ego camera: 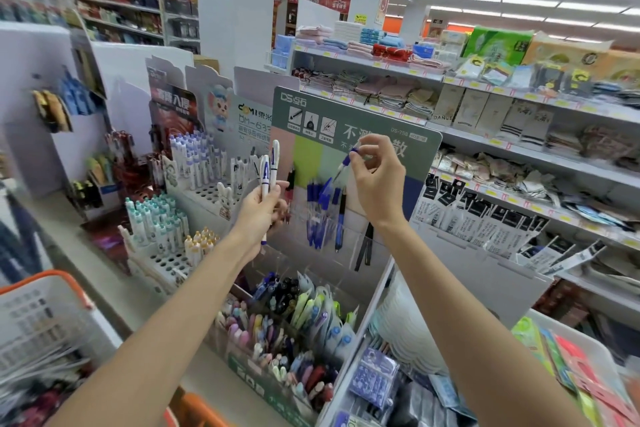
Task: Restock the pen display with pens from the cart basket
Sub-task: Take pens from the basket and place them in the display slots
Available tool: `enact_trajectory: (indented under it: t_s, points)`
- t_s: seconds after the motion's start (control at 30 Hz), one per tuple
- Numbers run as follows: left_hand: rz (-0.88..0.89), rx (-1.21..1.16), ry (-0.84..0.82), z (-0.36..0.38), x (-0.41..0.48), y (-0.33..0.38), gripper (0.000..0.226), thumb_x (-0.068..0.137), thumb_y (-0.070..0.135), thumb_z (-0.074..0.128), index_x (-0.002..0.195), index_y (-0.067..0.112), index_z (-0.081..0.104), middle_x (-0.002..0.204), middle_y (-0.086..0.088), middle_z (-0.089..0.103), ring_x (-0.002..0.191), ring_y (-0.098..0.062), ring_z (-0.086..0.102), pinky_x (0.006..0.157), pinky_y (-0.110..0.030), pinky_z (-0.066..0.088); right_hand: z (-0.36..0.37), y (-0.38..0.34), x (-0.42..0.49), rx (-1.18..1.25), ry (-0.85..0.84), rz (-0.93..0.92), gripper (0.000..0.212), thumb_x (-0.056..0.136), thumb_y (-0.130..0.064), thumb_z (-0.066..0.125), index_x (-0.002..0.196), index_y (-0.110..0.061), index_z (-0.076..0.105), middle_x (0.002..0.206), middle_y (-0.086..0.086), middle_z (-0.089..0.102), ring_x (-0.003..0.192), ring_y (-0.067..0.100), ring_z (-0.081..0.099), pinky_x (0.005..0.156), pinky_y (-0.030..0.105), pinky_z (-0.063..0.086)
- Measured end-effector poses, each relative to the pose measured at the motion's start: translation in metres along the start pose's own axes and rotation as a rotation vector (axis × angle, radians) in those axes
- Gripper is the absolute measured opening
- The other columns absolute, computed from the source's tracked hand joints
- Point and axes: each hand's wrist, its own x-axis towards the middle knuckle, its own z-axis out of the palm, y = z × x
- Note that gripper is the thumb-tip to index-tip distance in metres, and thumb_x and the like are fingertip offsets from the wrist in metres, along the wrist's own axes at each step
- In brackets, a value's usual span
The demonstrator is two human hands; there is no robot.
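My right hand (377,180) pinches a blue pen (346,163) by its upper end between thumb and fingertips. The pen slants down to the left in front of the pen display (308,158), just below its green header card (311,107). Beneath it, more blue pens (320,204) stand in the display's clear tiers. My left hand (261,213) is curled round white pens (268,170) with blue lettering (two, perhaps three; the blur hides the count), held upright left of the display. The hands are apart. The cart basket (48,277), white with an orange rim, sits low at my left. Folded textiles fill the shelves (519,146) to the right.
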Motion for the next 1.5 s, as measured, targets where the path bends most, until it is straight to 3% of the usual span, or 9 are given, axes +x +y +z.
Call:
enact_trajectory:
  t_s: [0.13, 0.23, 0.4, 0.7, 0.83, 1.1, 1.33, 1.4, 1.5]
  points:
    - [-0.001, 0.056, -0.031, -0.007, -0.002, 0.001, 0.025, 0.107, 0.026, 0.039, 0.119, 0.014, 0.058, 0.061, 0.005, 0.037, 0.044, -0.004, 0.027, 0.037, -0.015, 0.022, 0.011, 0.016, -0.005, -0.141, -0.045, -0.017, 0.018, 0.093, -0.011, 0.067, 0.108, -0.016, 0.059, 0.088, -0.006, 0.067, 0.07, 0.011, 0.064, 0.066, 0.038, 0.058]
    - [-0.049, -0.021, -0.065, -0.01, -0.003, 0.003, 0.028, 0.108, 0.023, 0.034, 0.112, 0.01, 0.059, 0.055, 0.004, 0.035, 0.039, -0.005, 0.024, 0.034, -0.016, 0.018, 0.017, 0.028, -0.012, -0.216, -0.095, -0.002, 0.019, 0.094, -0.012, 0.067, 0.111, -0.015, 0.059, 0.092, -0.005, 0.068, 0.07, 0.016, 0.064, 0.067, 0.041, 0.058]
    - [-0.128, -0.111, -0.088, -0.016, -0.003, 0.002, 0.034, 0.104, 0.017, 0.027, 0.1, 0.005, 0.059, 0.053, 0.003, 0.036, 0.038, -0.005, 0.026, 0.034, -0.017, 0.02, 0.024, 0.039, -0.022, -0.289, -0.195, 0.017, 0.018, 0.095, -0.014, 0.067, 0.112, -0.012, 0.061, 0.095, 0.0, 0.071, 0.078, 0.015, 0.065, 0.071, 0.039, 0.058]
    - [-0.093, -0.031, -0.134, -0.007, -0.006, -0.004, 0.026, 0.109, 0.018, 0.031, 0.104, 0.007, 0.054, 0.064, 0.002, 0.041, 0.049, -0.007, 0.032, 0.045, -0.019, 0.028, 0.028, 0.043, -0.02, -0.509, -0.347, -0.06, 0.019, 0.096, -0.018, 0.063, 0.112, -0.016, 0.073, 0.097, 0.002, 0.068, 0.081, 0.021, 0.062, 0.067, 0.041, 0.055]
    - [-0.04, 0.073, -0.13, -0.008, -0.006, -0.007, 0.024, 0.108, 0.021, 0.037, 0.108, 0.011, 0.059, 0.072, 0.003, 0.051, 0.057, -0.008, 0.042, 0.053, -0.019, 0.04, 0.025, 0.036, -0.016, -0.423, -0.29, -0.061, 0.025, 0.095, -0.012, 0.063, 0.119, -0.012, 0.07, 0.095, -0.001, 0.066, 0.077, 0.017, 0.06, 0.072, 0.04, 0.056]
    - [0.002, 0.138, -0.153, -0.004, -0.006, -0.004, 0.022, 0.107, 0.022, 0.043, 0.105, 0.019, 0.065, 0.071, 0.004, 0.055, 0.054, -0.004, 0.044, 0.054, -0.021, 0.035, 0.04, 0.002, -0.004, -0.097, -0.326, 0.054, 0.04, 0.095, -0.019, 0.066, 0.134, -0.017, 0.057, 0.096, -0.005, 0.068, 0.071, 0.009, 0.061, 0.067, 0.021, 0.052]
    - [0.035, 0.142, -0.199, -0.018, -0.003, 0.005, 0.021, 0.105, 0.025, 0.046, 0.105, 0.016, 0.065, 0.069, 0.005, 0.057, 0.057, -0.009, 0.048, 0.054, -0.025, 0.035, 0.063, -0.007, 0.001, -0.013, -0.404, 0.098, 0.029, 0.093, -0.015, 0.068, 0.119, -0.017, 0.056, 0.095, 0.002, 0.069, 0.073, 0.011, 0.062, 0.067, 0.028, 0.055]
    - [0.041, 0.155, -0.13, -0.023, 0.001, 0.008, 0.021, 0.105, 0.026, 0.046, 0.107, 0.018, 0.066, 0.079, 0.005, 0.065, 0.072, -0.011, 0.058, 0.068, -0.029, 0.048, 0.071, -0.01, 0.007, 0.006, -0.394, 0.077, 0.025, 0.094, -0.013, 0.067, 0.115, -0.018, 0.056, 0.092, 0.001, 0.068, 0.072, 0.013, 0.061, 0.065, 0.034, 0.056]
    - [0.101, 0.187, 0.072, -0.034, 0.012, 0.009, 0.021, 0.106, 0.019, 0.042, 0.108, 0.019, 0.064, 0.094, 0.001, 0.063, 0.092, -0.012, 0.057, 0.079, -0.02, 0.045, 0.08, -0.014, 0.023, -0.019, -0.286, 0.005, 0.022, 0.094, -0.013, 0.067, 0.113, -0.017, 0.054, 0.085, -0.008, 0.063, 0.068, 0.009, 0.058, 0.063, 0.026, 0.052]
